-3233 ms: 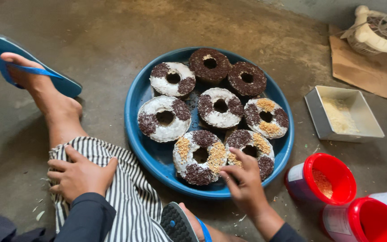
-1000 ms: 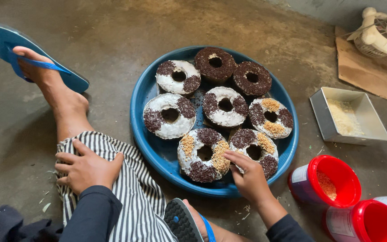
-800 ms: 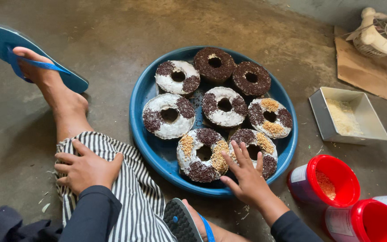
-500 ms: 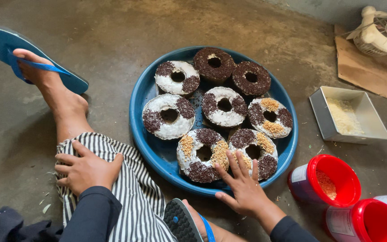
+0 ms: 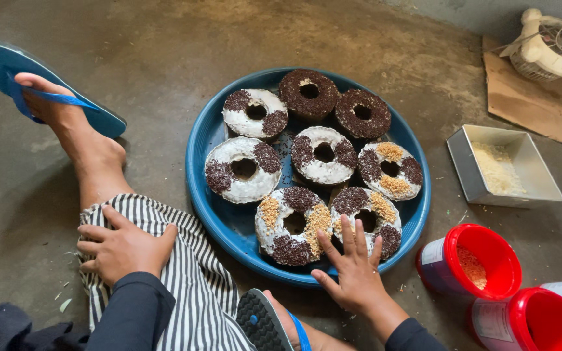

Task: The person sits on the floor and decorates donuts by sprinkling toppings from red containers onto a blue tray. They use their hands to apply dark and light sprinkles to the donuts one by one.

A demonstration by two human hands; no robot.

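Dark sleeves [image 5: 131, 312] — striped trousers [image 5: 190, 273] — blue flip-flops [image 5: 8, 68].

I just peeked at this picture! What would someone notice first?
The big blue tray in the middle, packed with ring-shaped doughnuts topped in white icing, chocolate sprinkles and crumbs. The right hand rests on the nearest doughnut, and bright red tubs stand at lower right.
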